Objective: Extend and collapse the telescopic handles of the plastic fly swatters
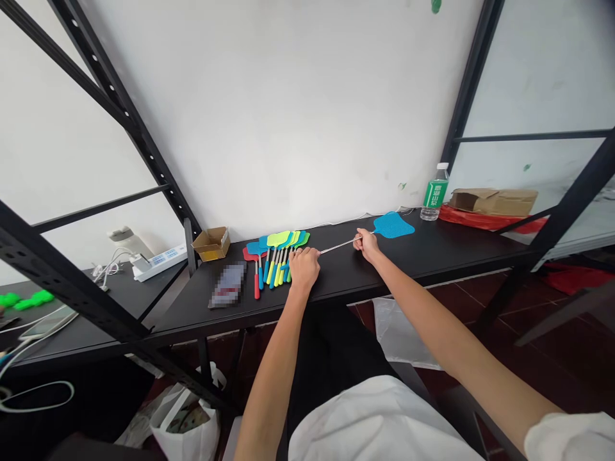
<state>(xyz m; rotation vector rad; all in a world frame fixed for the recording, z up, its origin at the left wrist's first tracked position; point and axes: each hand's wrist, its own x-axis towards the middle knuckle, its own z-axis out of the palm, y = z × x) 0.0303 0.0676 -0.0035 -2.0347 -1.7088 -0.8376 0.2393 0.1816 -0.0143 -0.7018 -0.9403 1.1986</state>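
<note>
In the head view, your right hand (368, 244) is closed around the thin silvery rod (340, 245), just beside the flat head of a blue perforated plastic fly swatter (394, 225). Your left hand (304, 267) is curled closed over the other end; what it covers there, I cannot tell. The swatter is above the black flat tabletop (432, 255), to the right of a row of red, blue and yellow-green plastic swatters (270, 241), which your left hand partly hides. The step in hand looks to be drawing the rod out straight between both fists. The next move, I judge, calls for a firm, even hold at both ends, with the rod kept in line, so that it does not bend.
</note>
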